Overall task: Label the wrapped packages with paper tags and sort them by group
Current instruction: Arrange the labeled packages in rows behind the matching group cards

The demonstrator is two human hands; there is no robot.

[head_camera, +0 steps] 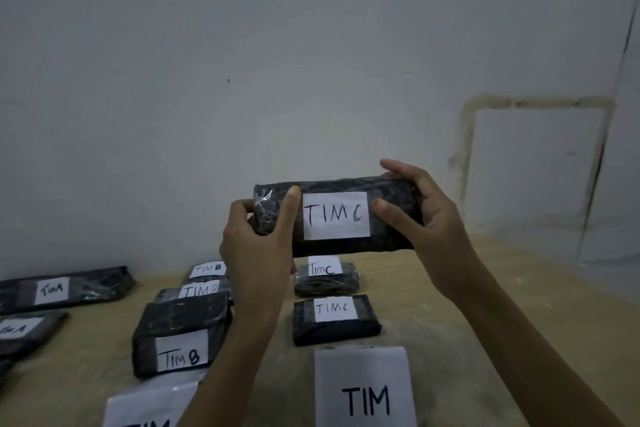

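Head view: left hand (256, 239) and right hand (427, 218) hold the package (346, 184) aloft.

The package (346, 247) I hold is black under shiny clear wrap, and its tag (336, 215) is white with black handwritten letters. Below me the table (467, 288) is pale tan; the wall (242, 62) is greyish white with a brownish stained outline.
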